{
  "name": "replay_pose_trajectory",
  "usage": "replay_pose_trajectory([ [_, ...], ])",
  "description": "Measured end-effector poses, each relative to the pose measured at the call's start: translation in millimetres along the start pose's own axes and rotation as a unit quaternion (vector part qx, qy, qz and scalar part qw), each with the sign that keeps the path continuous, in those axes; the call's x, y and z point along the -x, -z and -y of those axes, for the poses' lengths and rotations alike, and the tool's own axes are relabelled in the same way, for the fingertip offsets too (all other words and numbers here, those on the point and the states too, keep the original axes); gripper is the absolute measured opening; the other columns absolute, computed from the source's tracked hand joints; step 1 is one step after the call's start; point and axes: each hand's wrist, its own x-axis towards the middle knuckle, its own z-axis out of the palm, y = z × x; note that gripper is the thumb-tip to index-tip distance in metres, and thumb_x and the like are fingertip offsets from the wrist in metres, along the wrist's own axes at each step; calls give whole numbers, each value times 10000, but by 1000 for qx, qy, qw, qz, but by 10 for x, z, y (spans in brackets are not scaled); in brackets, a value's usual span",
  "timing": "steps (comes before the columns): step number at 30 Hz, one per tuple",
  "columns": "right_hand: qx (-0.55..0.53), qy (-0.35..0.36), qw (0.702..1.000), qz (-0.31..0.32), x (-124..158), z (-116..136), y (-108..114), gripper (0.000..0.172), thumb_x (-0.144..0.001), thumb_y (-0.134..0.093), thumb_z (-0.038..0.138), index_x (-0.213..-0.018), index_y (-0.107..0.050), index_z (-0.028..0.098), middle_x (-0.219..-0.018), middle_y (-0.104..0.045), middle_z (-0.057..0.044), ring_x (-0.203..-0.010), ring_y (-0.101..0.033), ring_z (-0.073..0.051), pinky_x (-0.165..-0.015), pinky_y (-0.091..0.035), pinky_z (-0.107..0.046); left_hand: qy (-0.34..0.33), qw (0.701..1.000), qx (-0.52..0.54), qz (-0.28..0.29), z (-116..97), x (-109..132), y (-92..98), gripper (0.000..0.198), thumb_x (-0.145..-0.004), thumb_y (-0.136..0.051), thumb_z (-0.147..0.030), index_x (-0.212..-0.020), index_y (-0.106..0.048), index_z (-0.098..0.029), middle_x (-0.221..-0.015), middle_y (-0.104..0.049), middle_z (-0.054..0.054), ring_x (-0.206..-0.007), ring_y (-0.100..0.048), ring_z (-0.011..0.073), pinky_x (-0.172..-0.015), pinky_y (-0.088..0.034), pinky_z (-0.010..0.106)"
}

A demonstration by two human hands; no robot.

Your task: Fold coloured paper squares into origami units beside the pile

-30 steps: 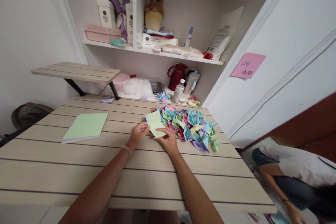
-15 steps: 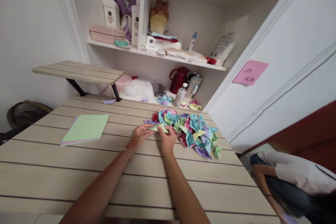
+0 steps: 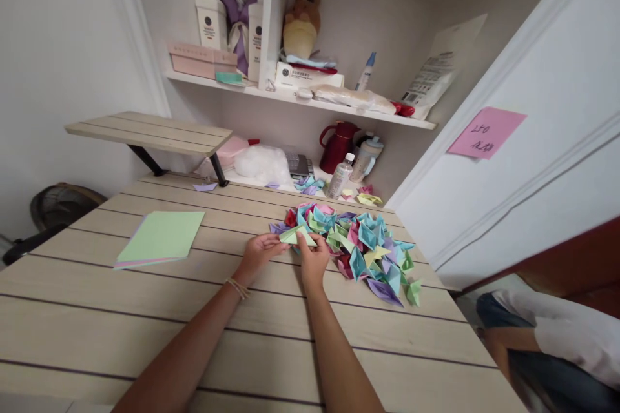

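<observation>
A piece of light green folded paper is held just above the table between my two hands. My left hand pinches its left end. On the right end, the thumb of my right hand presses against the front face while the fingers sit behind. Close beyond and to the right lies a heap of folded paper boats in blue, green, pink, purple and yellow. Off to the left, a stack of square paper sheets rests flat, a green one on top.
A small raised wooden shelf stands at the table's back left. Behind the heap are a clear bottle, a red jug and a pale tumbler. Beyond the table's right edge, a person in a white top bends over.
The green paper has tilted, with more of its face showing, and my hands keep hold of it. My view has shifted slightly. The person at right has moved a little.
</observation>
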Motion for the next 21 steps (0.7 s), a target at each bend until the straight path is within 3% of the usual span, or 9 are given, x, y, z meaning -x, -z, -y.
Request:
replay_pose_trajectory([
  [9, -17, -4, 999, 36, 13, 24, -7, 274, -686, -618, 397, -758, -560, 140, -687, -595, -16, -558, -587, -139, -516, -493, -253, 19, 1000, -5, -23, -60, 36, -34, 324, -523, -772, -255, -786, -652, -107, -728, -714, 77, -711, -673, 197, -726, -520, 309],
  [16, -46, -18, 997, 53, 11, 36, -26, 340, -699, -615, 376, -938, -531, 149, -813, -630, -45, -614, -609, -146, -566, -527, -276, 32, 999, -1, -43, -47, 42, -34, 272, -549, -759, -234, -769, -651, -117, -701, -710, 55, -676, -671, 177, -721, -515, 292],
  [21, -33, -16, 996, 80, 9, 16, -33, 342, -692, -614, 342, -965, -538, 150, -890, -632, -70, -664, -621, -162, -583, -513, -277, 28, 998, 17, -49, -6, -13, 11, 262, -549, -757, -201, -762, -626, -124, -688, -704, 40, -630, -662, 148, -649, -516, 245],
])
